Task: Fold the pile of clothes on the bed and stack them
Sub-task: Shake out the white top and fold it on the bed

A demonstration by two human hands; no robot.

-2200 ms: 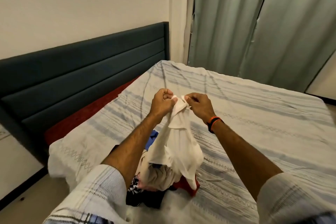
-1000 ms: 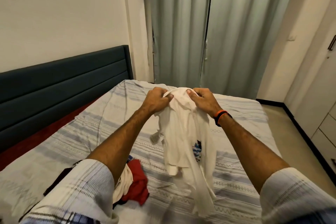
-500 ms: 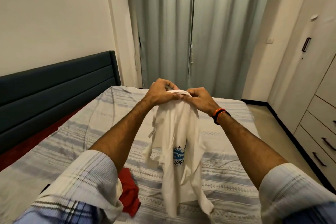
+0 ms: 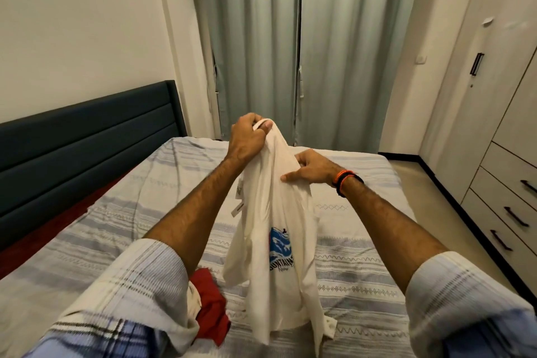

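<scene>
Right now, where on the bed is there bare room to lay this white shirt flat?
The striped bedsheet is bare beyond the right hand, out to the curtains, and between the left forearm and the headboard. It is crowded near the left sleeve, where the red garment lies under the hanging white shirt.

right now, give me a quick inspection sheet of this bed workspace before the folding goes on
surface: bed with a striped grey and white sheet, mostly bare, lightly wrinkled
job's things: white t-shirt with a blue print, held up in the air and hanging bunched, not folded; red garment lying on the sheet at the near left, partly hidden by the sleeve
clutter: nothing seen
grippers: left hand gripping the top of the shirt; right hand pinching it lower down, orange and black wristband on that wrist
cables: nothing seen
surroundings: dark headboard at left, closed curtains behind, drawers at right
</scene>
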